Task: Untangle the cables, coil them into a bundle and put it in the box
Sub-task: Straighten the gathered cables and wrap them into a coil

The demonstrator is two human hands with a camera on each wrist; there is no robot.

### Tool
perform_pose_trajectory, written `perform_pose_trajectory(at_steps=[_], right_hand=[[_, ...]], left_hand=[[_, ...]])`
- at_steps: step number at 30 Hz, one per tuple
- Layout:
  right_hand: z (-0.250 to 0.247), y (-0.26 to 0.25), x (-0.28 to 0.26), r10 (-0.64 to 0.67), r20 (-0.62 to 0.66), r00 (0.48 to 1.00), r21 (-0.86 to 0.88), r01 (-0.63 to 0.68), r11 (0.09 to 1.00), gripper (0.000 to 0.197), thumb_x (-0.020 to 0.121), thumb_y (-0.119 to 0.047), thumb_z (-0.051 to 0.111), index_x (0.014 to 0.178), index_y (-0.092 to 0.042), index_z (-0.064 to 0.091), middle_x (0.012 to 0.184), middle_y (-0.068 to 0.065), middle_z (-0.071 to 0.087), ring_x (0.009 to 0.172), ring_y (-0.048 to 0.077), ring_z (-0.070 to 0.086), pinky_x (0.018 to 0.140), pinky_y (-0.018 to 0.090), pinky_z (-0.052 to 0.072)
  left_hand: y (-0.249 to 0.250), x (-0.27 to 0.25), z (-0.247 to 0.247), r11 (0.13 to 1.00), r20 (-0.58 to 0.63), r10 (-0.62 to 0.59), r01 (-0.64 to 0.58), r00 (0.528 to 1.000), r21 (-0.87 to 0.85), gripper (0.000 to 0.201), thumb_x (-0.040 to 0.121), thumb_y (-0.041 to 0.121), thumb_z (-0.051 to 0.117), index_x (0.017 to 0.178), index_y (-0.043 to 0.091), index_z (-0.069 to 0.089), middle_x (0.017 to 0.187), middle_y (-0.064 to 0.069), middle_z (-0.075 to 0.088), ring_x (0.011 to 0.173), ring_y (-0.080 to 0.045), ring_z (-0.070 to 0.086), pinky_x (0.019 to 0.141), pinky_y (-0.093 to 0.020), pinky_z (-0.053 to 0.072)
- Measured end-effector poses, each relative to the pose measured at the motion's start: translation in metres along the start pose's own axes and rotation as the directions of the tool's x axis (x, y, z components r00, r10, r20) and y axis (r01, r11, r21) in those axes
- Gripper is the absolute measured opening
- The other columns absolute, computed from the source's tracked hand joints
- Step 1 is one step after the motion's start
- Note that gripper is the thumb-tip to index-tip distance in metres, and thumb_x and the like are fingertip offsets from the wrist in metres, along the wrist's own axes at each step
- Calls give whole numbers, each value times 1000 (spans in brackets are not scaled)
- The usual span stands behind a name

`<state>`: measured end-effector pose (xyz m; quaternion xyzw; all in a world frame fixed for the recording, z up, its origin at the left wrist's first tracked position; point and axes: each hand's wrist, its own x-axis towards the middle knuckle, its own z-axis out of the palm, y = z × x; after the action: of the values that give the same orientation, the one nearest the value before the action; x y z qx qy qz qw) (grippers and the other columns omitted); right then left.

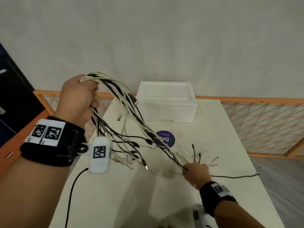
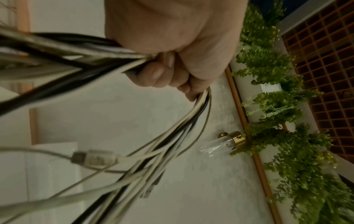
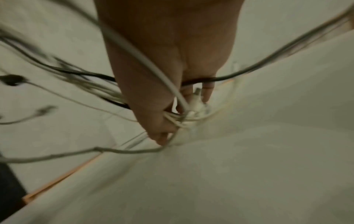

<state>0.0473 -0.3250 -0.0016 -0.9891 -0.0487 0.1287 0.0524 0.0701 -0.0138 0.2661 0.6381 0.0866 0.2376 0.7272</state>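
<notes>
A: Left wrist view: the fingers (image 2: 157, 72) of the left hand (image 1: 79, 97) are curled tight round the folded middle of the cables (image 1: 131, 122), thin black and off-white cords.

B: Probably to keep the fold high so the ends hang free?

A: Likely. The right hand (image 1: 195, 171) pinches the lower ends just above the bench (image 1: 213, 145), stretching the strands straight; plugs splay out beyond it.

B: And the box (image 1: 166, 102)?

A: White foam, blocky, lid on, at the bench's far end, apart from the cables.
</notes>
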Motion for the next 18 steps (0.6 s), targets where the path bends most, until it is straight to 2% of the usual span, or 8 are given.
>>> perform_pose_trajectory(at_steps=[3, 5, 7, 9, 11, 14, 16, 18], right_hand=[[9, 38, -8, 85, -3, 996, 54, -85, 995, 40, 79, -38, 55, 119, -38, 54, 129, -3, 53, 121, 20, 49, 94, 36, 39], [6, 57, -14, 176, 60, 983, 71, -180, 981, 77, 67, -42, 65, 136, -49, 31, 156, -7, 19, 132, 23, 36, 101, 47, 36], [-1, 73, -16, 227, 198, 953, 84, -247, 965, 109, 59, -46, 75, 142, -53, 6, 159, -7, 2, 138, 28, 27, 104, 59, 28], [-20, 79, -15, 158, 364, 918, 120, -215, 969, 120, 57, -42, 82, 147, -45, 2, 158, -5, 11, 140, 27, 27, 109, 55, 24], [-61, 65, -18, 43, 450, 892, 138, -117, 983, 97, 65, -32, 82, 145, -34, 28, 151, -2, 34, 134, 20, 37, 109, 34, 31], [-137, 24, -28, -140, 28, 990, 138, 135, 981, 59, 76, -33, 76, 130, -28, 52, 134, -6, 53, 121, 12, 48, 95, 17, 31], [-178, -19, -44, -220, -472, 854, 287, 384, 878, 55, 81, -38, 71, 130, -22, 51, 134, -4, 53, 123, 12, 47, 97, 17, 29], [-202, -66, -55, -306, -591, 746, 346, 577, 740, 60, 86, -41, 62, 138, -17, 42, 140, 0, 48, 127, 14, 44, 105, 22, 29]], left_hand=[[-5, 3, -6, 1000, 8, -3, 2, 1000, 25, 30, 86, -2, 43, 62, 14, 41, 38, 9, 36, 30, -7, 25, 36, -13, 19], [-9, 2, -5, 999, 4, -24, 24, 1000, 38, 29, 86, -1, 44, 62, 15, 41, 36, 10, 34, 30, -7, 24, 36, -13, 20], [-13, 0, -3, 998, -1, -38, 38, 999, 47, 29, 86, 0, 45, 61, 14, 40, 35, 10, 32, 29, -7, 23, 36, -13, 19], [-18, -5, 1, 995, 24, -40, 37, 999, 92, 29, 86, 0, 46, 61, 14, 41, 35, 10, 32, 29, -7, 22, 37, -13, 18], [-29, -13, 8, 985, 62, -33, 22, 997, 170, 26, 83, 3, 50, 61, 15, 44, 42, 4, 36, 32, -8, 24, 38, -14, 18], [-46, -27, 22, 955, 146, -18, -26, 989, 294, 24, 75, 17, 59, 52, 21, 54, 47, 2, 40, 37, -10, 28, 43, -18, 21], [-54, -40, 35, 916, 236, -23, -75, 971, 395, 28, 81, 12, 61, 54, 21, 57, 39, 12, 41, 36, -5, 31, 42, -20, 23], [-59, -56, 48, 847, 369, -15, -185, 929, 499, 26, 84, 10, 58, 60, 18, 56, 41, 12, 45, 39, -2, 36, 41, -23, 27]])
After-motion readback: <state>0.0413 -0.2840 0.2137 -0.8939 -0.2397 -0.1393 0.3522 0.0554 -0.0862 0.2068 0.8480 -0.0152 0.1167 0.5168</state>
